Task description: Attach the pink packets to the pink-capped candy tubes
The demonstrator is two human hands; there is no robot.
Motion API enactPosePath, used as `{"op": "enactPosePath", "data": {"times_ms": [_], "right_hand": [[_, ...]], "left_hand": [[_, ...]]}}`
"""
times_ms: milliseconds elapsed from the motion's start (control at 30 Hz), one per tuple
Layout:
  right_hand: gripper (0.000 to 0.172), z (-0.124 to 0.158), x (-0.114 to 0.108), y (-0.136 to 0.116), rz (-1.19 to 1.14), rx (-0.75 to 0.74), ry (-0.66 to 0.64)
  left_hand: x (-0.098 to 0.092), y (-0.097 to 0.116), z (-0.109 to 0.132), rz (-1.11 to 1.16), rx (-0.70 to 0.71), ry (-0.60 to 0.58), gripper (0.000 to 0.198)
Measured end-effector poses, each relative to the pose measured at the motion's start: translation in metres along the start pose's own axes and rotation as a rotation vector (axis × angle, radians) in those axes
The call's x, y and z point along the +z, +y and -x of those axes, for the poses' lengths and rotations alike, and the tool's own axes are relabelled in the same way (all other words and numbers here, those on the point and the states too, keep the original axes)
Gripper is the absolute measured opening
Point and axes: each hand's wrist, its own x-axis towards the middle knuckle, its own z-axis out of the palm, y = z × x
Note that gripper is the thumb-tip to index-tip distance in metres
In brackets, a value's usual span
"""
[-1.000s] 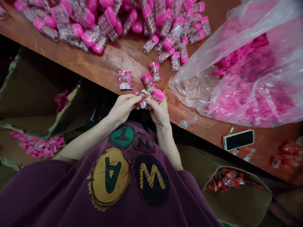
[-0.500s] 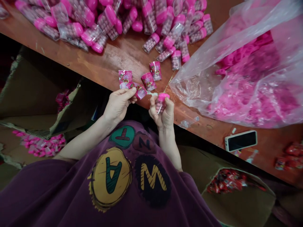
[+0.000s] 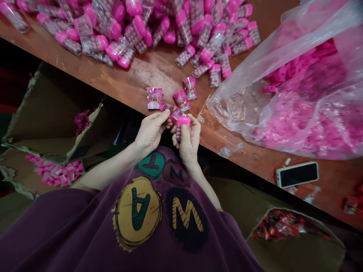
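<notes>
My left hand (image 3: 151, 130) pinches a small pink printed sleeve label (image 3: 172, 111) between thumb and fingertips. My right hand (image 3: 188, 138) is wrapped round a little clear candy tube with a pink cap (image 3: 183, 121), held upright just right of the label. Both hands hover at the near edge of the brown wooden table (image 3: 136, 81). Three more pink labels lie on the table just beyond my hands: one flat (image 3: 154, 98), two rolled (image 3: 181, 99) (image 3: 190, 87).
A big heap of pink-capped candy tubes (image 3: 159, 26) covers the far table. A clear plastic bag of pink caps (image 3: 300, 90) lies at right. A phone (image 3: 297, 174) rests near the table edge. Cardboard boxes stand below: one left (image 3: 53, 170), one right with red packets (image 3: 278, 226).
My hands came apart half a second ago, the left drawing the label away; now they have closed together again, with the tube upright beside the label.
</notes>
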Motion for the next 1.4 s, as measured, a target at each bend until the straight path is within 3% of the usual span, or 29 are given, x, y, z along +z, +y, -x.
{"op": "enactPosePath", "data": {"times_ms": [233, 500, 733, 967, 1200, 1400], "right_hand": [[0.043, -0.003, -0.006, 0.001, 0.084, -0.008, 0.011], [0.04, -0.008, -0.012, 0.0, 0.11, -0.085, 0.142], [0.041, 0.006, -0.003, -0.009, 0.029, 0.047, 0.086], [0.043, 0.006, 0.003, 0.0, 0.039, 0.01, 0.156], [0.04, 0.007, 0.004, -0.001, 0.038, -0.023, 0.111], [0.05, 0.012, 0.005, -0.001, 0.03, 0.079, 0.041]], "left_hand": [[-0.004, -0.004, 0.0, -0.075, -0.011, -0.069, 0.03], [-0.003, 0.003, -0.001, -0.043, -0.072, -0.017, 0.029], [-0.003, -0.002, -0.003, -0.005, -0.067, -0.004, 0.03], [-0.001, -0.002, 0.001, -0.009, -0.056, -0.018, 0.032], [-0.004, -0.003, 0.001, -0.018, -0.035, -0.045, 0.032], [-0.004, -0.005, 0.004, -0.033, 0.008, -0.052, 0.031]]}}
